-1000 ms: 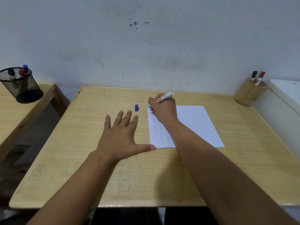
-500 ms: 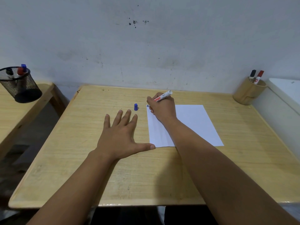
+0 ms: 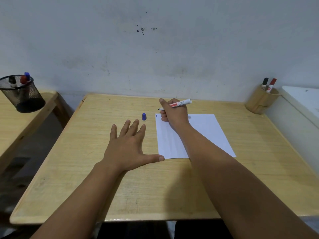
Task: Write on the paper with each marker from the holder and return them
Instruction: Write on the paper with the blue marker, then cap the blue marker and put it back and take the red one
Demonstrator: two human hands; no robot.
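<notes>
Your right hand (image 3: 174,114) pinched the marker (image 3: 180,103), tip seemingly just past the paper (image 3: 203,135) far-left corner; your flat, spread left hand (image 3: 128,145) lay nearer the cap (image 3: 143,116).

A white marker (image 3: 179,104) with red lettering on its barrel lies nearly level in the fingers (image 3: 163,116) of the right hand (image 3: 174,114), uncapped, its dark tip poking out just past the thumb and raised slightly beyond the far left corner of the paper (image 3: 203,133). The white sheet lies flat under that hand, with 1 short dark stroke (image 3: 156,115) at the corner just left of the curled fingers. A small blue cap (image 3: 143,116) stands upright just beyond the left hand's (image 3: 127,145) fingertips. Well to the right of the fingers, a round wooden holder (image 3: 260,100) carries 2 upright markers, 1 black-capped (image 3: 264,83) and 1 red-capped (image 3: 271,85).
</notes>
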